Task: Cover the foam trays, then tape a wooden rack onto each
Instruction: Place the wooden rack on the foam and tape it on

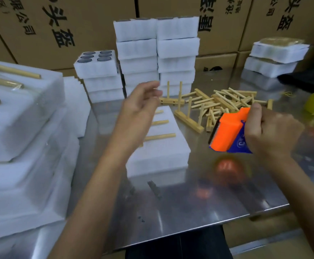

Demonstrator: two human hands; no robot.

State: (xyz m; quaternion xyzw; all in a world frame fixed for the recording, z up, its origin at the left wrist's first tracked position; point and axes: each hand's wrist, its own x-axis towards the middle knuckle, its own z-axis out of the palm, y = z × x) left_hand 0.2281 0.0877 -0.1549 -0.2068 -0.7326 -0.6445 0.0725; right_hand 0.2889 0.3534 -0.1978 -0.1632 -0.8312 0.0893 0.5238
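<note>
My right hand grasps an orange tape dispenser, fingers curled round its blue-labelled body, serrated blade facing nine o'clock; it is held above the steel tabletop. My left hand is released, fingers loosely spread and holding nothing, raised over the covered foam tray at the centre of the tabletop. A wooden rack lies flat on that tray's top, its dowels pointing toward three o'clock. At one o'clock from the tray sits a loose pile of wooden racks, one standing upright at its near edge. At twelve o'clock stand stacks of foam trays; a lower stack at eleven o'clock shows dark round pieces in its top tray. At nine o'clock, finished trays with racks on top are piled. Cardboard cartons stand behind.
</note>
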